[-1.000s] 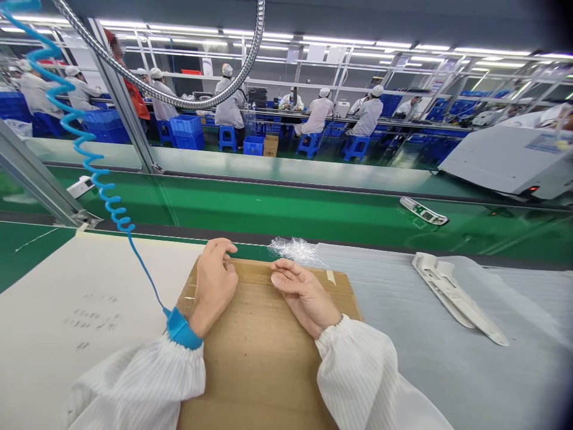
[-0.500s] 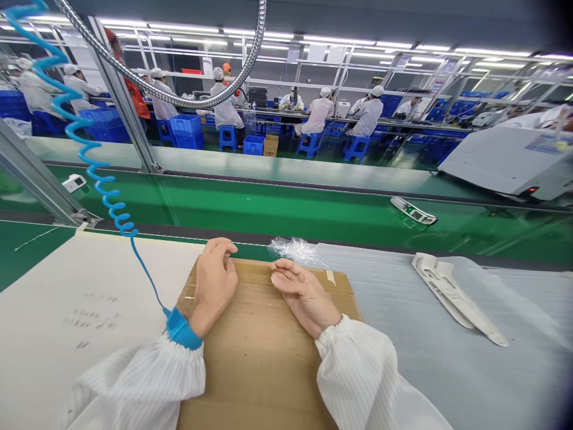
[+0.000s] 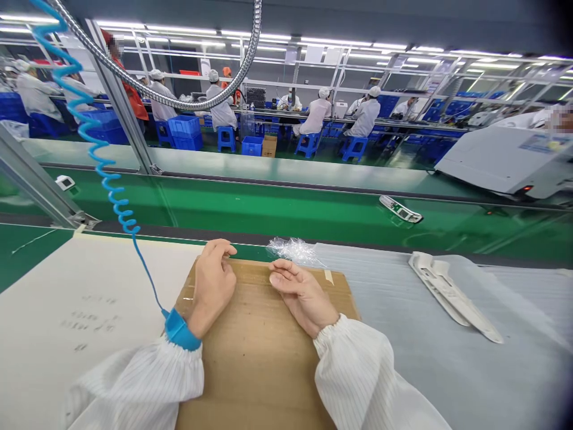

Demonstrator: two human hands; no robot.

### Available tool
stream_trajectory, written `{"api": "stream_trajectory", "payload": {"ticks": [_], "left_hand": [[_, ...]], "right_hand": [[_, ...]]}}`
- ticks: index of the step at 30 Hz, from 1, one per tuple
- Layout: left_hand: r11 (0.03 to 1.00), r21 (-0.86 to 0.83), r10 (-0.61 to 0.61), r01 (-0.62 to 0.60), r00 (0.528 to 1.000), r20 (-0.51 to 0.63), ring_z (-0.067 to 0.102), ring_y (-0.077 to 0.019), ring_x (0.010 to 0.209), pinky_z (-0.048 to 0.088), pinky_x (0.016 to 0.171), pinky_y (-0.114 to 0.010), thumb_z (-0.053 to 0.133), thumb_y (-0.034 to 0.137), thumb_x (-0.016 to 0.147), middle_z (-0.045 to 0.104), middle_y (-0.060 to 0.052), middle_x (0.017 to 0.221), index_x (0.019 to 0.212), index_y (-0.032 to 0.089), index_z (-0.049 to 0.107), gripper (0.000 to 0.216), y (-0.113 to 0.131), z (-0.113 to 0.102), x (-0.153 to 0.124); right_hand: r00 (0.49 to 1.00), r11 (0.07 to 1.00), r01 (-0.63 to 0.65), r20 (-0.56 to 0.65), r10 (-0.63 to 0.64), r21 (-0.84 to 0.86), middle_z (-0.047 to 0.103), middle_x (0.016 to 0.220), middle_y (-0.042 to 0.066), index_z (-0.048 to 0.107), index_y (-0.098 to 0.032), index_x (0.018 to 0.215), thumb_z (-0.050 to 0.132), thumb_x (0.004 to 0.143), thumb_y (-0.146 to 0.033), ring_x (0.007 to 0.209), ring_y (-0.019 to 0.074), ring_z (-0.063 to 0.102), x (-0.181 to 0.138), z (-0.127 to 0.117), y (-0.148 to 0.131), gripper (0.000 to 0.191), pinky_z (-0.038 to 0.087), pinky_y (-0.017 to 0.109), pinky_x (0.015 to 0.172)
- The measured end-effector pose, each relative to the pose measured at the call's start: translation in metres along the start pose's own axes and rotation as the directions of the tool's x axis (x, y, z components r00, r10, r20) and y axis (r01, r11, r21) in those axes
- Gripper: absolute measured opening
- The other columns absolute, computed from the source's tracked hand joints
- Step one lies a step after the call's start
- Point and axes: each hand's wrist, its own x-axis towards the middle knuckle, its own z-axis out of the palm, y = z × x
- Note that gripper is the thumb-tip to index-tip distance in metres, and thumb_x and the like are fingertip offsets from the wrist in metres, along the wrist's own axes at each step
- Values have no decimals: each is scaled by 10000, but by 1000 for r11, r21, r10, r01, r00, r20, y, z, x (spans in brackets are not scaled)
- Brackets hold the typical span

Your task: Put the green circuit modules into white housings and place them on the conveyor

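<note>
A brown cardboard sheet (image 3: 264, 364) lies in front of me, with both forearms over it. My left hand (image 3: 213, 280) rests at its far left part, fingers loosely bent and the thumb apart from them, holding nothing. A blue wrist strap (image 3: 181, 330) with a coiled blue cord (image 3: 110, 173) is round that wrist. Opposite it, my right hand (image 3: 302, 292) lies on its side near the far edge, half curled with the palm facing inward and nothing in it. Just beyond the right fingers is a crumpled bit of clear plastic (image 3: 293, 249).
White plastic shells (image 3: 452, 292) lie on foam sheeting (image 3: 380, 334) at right. Across runs a green conveyor belt (image 3: 268, 209) carrying an opened device housing (image 3: 400, 209) and a small white device (image 3: 65, 183). A metal flexible hose (image 3: 188, 104) hangs overhead. People sit working beyond.
The opened housing and the small white device have moved left along the conveyor belt. My hands keep the same pose on the cardboard; the view has shifted slightly.
</note>
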Motion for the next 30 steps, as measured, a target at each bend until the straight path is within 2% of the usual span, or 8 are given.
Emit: {"api": "stream_trajectory", "payload": {"ticks": [9, 11, 16, 20, 23, 30], "left_hand": [[996, -84, 6, -6, 1000, -4, 604, -127, 733, 539, 736, -284, 379, -52, 641, 644, -52, 1057, 835, 174, 610, 376, 4, -2, -1], [996, -86, 6, -7, 1000, -4, 612, -135, 753, 538, 733, -288, 381, -44, 651, 645, -57, 1059, 833, 174, 608, 364, 4, -2, -1], [996, -85, 5, -6, 1000, -20, 632, -186, 948, 539, 792, -313, 437, 1, 724, 638, -68, 1072, 820, 188, 622, 280, 5, -1, 0], [995, -100, -32, 31, 999, -8, 626, -157, 831, 530, 718, -290, 504, 46, 760, 633, -58, 1060, 802, 189, 610, 183, 7, -1, 0], [998, -55, -18, 18, 1000, -11, 604, -147, 777, 516, 722, -303, 514, 74, 798, 643, -47, 1047, 804, 191, 608, 151, 7, -2, 0], [999, -41, 20, -22, 999, -48, 626, -183, 917, 529, 821, -329, 431, 2, 768, 653, -72, 1051, 896, 178, 620, 287, 1, 1, 0]], "right_hand": [[1000, 1000, 0, -6, 0, 9, 698, 933, -10, 740, -201, 846, 930, 507, -138, 806, 80, 565, -2, 2, -1, 393, 443, 220, 862], [1000, 1000, 5, -5, -5, 8, 694, 930, -10, 740, -203, 843, 926, 516, -138, 803, 82, 562, -2, 2, -1, 381, 443, 225, 862], [1000, 1000, 14, 27, -14, -8, 688, 949, -9, 740, -209, 868, 904, 567, -134, 810, 85, 565, -1, -1, 1, 351, 438, 235, 878], [999, 1000, 16, 43, -16, -10, 689, 962, -10, 740, -214, 886, 899, 585, -132, 817, 87, 570, 1, -4, 2, 351, 435, 245, 900], [999, 1000, 12, 46, -11, -14, 688, 947, -12, 741, -215, 891, 897, 592, -131, 814, 88, 570, 1, -3, 1, 347, 438, 246, 896], [1000, 1000, 8, 11, -8, -5, 695, 947, -5, 735, -205, 863, 909, 555, -131, 815, 86, 568, -1, 0, -1, 361, 433, 243, 895]]}}
